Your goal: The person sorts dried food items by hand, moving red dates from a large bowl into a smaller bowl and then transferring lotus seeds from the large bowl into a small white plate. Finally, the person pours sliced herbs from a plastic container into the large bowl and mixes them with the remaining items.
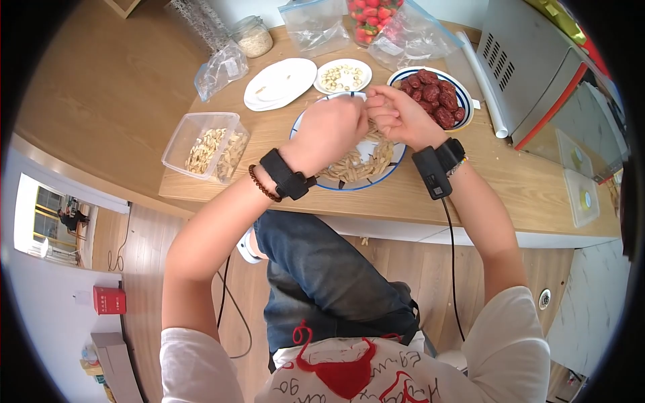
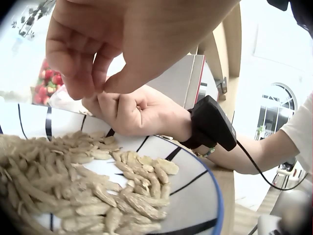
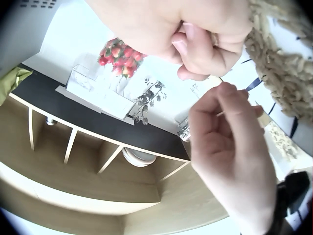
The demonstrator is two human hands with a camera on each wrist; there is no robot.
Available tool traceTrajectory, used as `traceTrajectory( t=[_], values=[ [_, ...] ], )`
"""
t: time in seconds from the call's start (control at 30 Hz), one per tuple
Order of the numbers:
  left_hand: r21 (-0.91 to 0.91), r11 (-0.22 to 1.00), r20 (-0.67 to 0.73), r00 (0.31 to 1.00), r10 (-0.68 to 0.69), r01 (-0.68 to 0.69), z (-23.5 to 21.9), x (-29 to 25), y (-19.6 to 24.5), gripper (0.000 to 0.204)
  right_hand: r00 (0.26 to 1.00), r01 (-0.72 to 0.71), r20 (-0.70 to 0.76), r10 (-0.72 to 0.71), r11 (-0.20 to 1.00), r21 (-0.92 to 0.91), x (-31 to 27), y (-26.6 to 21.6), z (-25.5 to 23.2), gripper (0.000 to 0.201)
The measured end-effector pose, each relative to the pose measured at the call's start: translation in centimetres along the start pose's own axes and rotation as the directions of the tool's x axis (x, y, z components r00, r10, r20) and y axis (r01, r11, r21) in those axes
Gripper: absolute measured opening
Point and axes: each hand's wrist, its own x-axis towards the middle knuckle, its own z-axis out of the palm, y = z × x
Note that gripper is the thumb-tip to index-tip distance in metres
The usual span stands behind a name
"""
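Both hands meet over a blue-rimmed plate (image 1: 399,160) heaped with pale, elongated pods (image 2: 142,203). In the right wrist view, the left hand (image 3: 234,142) pinches a small pale piece (image 3: 220,113), mostly covered by its fingers. Curled close beside it is the right hand (image 3: 200,36), with a yellowish bit (image 3: 214,38) showing between its fingers. The left wrist view has the left hand (image 2: 112,39) above and the right hand (image 2: 142,112) behind it, fingertips close together. From the head view, the left hand (image 1: 332,131) and right hand (image 1: 401,117) hide the pieces.
A clear container (image 1: 176,151) of pale pieces stands left. Behind are a white plate (image 1: 289,72), a small plate of round kernels (image 1: 342,77), a jar (image 1: 252,39) and plastic bags (image 1: 312,27). Red dates (image 1: 440,97) and a grey appliance (image 1: 517,57) are at right.
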Motion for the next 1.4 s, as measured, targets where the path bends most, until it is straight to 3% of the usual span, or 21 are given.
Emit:
traceTrajectory(
  t=[0.07,0.17,0.27,0.47,0.67,0.87,0.97,1.0,1.07,1.27,1.4],
  values=[
    [-0.087,0.996,0.193,0.980,0.040,-0.023,0.5,-0.1,-0.2,0.015,0.998,0.005,0.065,-0.008,0.999,0.049,0.0,-0.2,-0.2,0.013],
    [-0.332,0.919,0.145,0.952,0.270,-0.211,2.4,-0.1,-0.6,0.018,0.998,0.034,0.059,-0.037,0.998,0.046,-0.2,-0.1,0.1,0.013],
    [-0.196,0.961,0.228,0.944,0.237,-0.194,2.6,0.0,-0.1,0.018,0.997,0.063,0.042,-0.064,0.998,0.016,-0.3,0.0,0.4,0.013],
    [-0.208,0.966,0.290,0.934,0.209,-0.151,2.5,0.2,0.2,0.014,0.996,0.078,0.034,-0.077,0.996,-0.035,-0.1,-0.1,0.2,0.014],
    [-0.206,0.957,0.246,0.935,0.254,-0.205,2.8,0.3,-0.2,0.010,0.995,0.076,0.070,-0.073,0.996,-0.050,0.1,0.0,-0.2,0.015],
    [-0.074,0.975,0.227,0.948,0.221,-0.209,2.8,-0.1,-0.8,0.012,0.998,0.054,0.039,-0.054,0.998,-0.014,0.2,0.1,-0.1,0.015],
    [-0.303,0.945,0.180,0.966,0.184,-0.123,2.7,-0.3,-0.5,0.015,0.998,0.063,0.032,-0.062,0.997,-0.042,0.0,0.1,0.0,0.014],
    [-0.297,0.951,0.228,0.960,0.160,-0.088,2.4,-0.3,-0.2,0.015,0.997,0.067,0.038,-0.066,0.997,-0.039,0.1,0.2,-0.1,0.014],
    [-0.282,0.959,0.320,0.940,0.117,-0.024,1.9,0.1,0.5,0.017,0.996,0.079,0.048,-0.077,0.996,-0.038,0.1,0.2,-0.1,0.014],
    [-0.163,0.981,0.273,0.952,0.142,-0.100,2.9,0.6,0.8,0.014,0.990,0.138,0.049,-0.134,0.987,-0.083,0.2,0.2,-0.2,0.016],
    [-0.073,0.995,0.304,0.949,0.085,-0.066,2.5,0.4,1.5,0.012,0.988,0.149,0.058,-0.143,0.982,-0.117,0.3,0.2,-0.2,0.015]
  ],
)
